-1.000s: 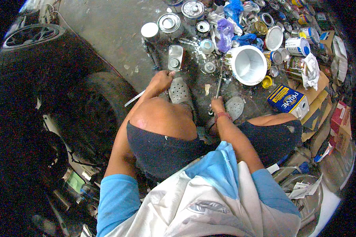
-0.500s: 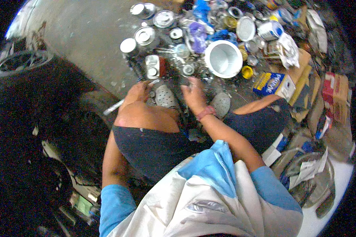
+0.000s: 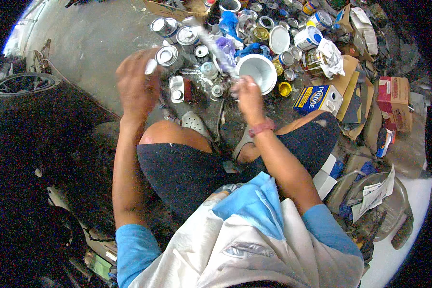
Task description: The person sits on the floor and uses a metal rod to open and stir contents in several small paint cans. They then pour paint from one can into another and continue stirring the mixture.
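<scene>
My right hand (image 3: 250,96) is closed around the lower end of a long pale stick (image 3: 215,47), smeared by motion, which slants up and left over the cans. The hand is just left of a white bucket (image 3: 264,69), whose rim lies close to the fingers. My left hand (image 3: 137,81) is raised at the left and blurred, its fingers hard to make out. It partly covers a white-topped can (image 3: 151,66); whether it touches this can, I cannot tell. Between my hands stand a rectangular red-and-silver can (image 3: 177,90) and a round metal can (image 3: 167,56).
Several paint cans and a purple rag (image 3: 225,46) crowd the far floor. A blue-and-yellow box (image 3: 312,99) and a red carton (image 3: 391,98) are at the right. A tyre (image 3: 29,86) stands at the left. My clog (image 3: 195,124) is on the floor ahead.
My left hand has risen from beside my knee towards the cans. My right hand has moved right, beside the bucket. A pale stick, earlier beside my left hand, now appears in my right.
</scene>
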Motion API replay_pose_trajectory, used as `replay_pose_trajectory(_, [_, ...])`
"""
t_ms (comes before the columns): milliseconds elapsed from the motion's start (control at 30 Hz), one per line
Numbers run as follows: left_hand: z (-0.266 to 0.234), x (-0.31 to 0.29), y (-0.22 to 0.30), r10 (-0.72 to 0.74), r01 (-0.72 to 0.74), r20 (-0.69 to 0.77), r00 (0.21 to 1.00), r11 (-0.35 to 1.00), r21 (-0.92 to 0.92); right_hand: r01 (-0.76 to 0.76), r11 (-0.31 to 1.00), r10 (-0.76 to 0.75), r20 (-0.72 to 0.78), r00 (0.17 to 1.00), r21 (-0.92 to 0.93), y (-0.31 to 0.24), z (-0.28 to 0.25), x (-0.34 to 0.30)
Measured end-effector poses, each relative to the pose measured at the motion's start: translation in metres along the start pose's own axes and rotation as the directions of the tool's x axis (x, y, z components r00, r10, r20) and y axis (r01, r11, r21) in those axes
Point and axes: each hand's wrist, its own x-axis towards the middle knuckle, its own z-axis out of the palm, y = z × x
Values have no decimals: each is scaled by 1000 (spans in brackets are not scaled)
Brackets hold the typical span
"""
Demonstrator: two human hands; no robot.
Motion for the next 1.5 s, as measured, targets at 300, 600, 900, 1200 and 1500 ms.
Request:
replay_pose_trajectory(300, [181,-206,-135,-727,986,678,108,-9,-167,-387,870,445,-150,883,305,100,-114,1])
replay_pose_trajectory(600, [251,-213,-135,-856,997,516,14,-27,-72,-586,804,573,-395,718,100,99,-120,9])
replay_pose_trajectory(900, [186,-216,-89,-901,930,318,295,195,-311,255,764,-447,-200,872,-593,-16,-47,-8])
replay_pose_trajectory(1200, [86,-255,-40,-833,796,302,464,243,-554,197,813,-39,288,957,-548,33,56,-11])
replay_pose_trajectory(1500, [-93,-117,-15,-900,780,204,386,201,-592,132,847,-41,185,982,-514,101,86,19])
